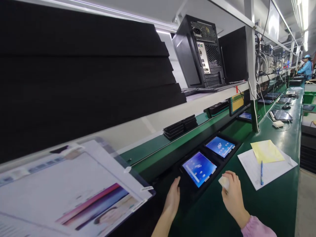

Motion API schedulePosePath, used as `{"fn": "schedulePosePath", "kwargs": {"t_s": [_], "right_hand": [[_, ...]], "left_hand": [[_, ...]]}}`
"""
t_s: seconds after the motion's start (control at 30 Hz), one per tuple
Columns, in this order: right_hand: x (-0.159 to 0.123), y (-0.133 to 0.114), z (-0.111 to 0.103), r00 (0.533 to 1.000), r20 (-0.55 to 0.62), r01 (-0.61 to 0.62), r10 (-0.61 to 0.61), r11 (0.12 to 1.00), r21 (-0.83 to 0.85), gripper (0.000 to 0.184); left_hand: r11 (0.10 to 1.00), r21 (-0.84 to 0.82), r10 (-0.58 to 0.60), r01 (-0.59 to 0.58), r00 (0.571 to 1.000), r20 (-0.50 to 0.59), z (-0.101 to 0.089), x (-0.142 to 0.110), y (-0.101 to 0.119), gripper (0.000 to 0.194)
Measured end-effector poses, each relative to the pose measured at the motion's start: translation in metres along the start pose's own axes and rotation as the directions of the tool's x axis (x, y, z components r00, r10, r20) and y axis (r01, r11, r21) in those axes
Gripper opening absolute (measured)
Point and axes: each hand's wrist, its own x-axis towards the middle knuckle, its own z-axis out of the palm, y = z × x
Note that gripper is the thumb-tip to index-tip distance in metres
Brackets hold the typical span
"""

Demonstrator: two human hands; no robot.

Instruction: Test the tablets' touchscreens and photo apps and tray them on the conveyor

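Note:
My left hand (172, 197) is stretched out with nothing in it, beside the left edge of a lit tablet (199, 168). My right hand (232, 196) is closed around a small whitish block (224, 182), whose exact kind I cannot make out. It hovers over the green bench, to the right of that tablet. Just beyond lies a second tablet (220, 146), its blue home screen also lit. Both tablets rest on a dark strip along the bench, and neither hand seems to touch them.
White paper (254, 169) lies at right with a yellow sheet (268, 151) and a blue pen (262, 172) on it. A shelf overhead carries a computer tower (187, 62). A printed sheet (49, 194) hangs at left. A person in blue (306, 68) is far back.

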Motion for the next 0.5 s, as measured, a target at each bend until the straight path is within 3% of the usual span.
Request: {"fn": "schedulePosePath", "kwargs": {"t_s": [0.13, 0.2, 0.33, 0.4, 0.5], "right_hand": [[-0.003, 0.003, 0.000, 0.999, 0.044, -0.003, 0.004, 1.000, -0.027, 0.055], [-0.005, 0.005, 0.000, 0.997, 0.081, 0.000, 0.004, 0.999, -0.043, 0.051], [-0.006, 0.015, -0.003, 0.988, 0.155, 0.016, -0.002, 0.996, -0.091, 0.046], [-0.004, 0.022, -0.007, 0.984, 0.176, 0.016, 0.006, 0.992, -0.124, 0.044], [-0.003, 0.033, -0.013, 0.982, 0.188, 0.014, 0.016, 0.987, -0.160, 0.038]], "left_hand": [[1.000, -0.024, -0.011, 0.010, 0.998, -0.058, -0.018, -0.035, -0.012, 0.051], [0.999, 0.021, 0.042, -0.040, 0.995, -0.088, -0.035, -0.068, -0.030, 0.049], [0.944, 0.297, 0.174, -0.141, 0.981, -0.087, -0.063, -0.149, -0.076, 0.040], [0.917, 0.392, 0.131, -0.070, 0.983, -0.131, -0.072, -0.185, -0.093, 0.040], [0.880, 0.465, 0.049, 0.096, 0.955, -0.291, -0.079, -0.221, -0.100, 0.044]]}}
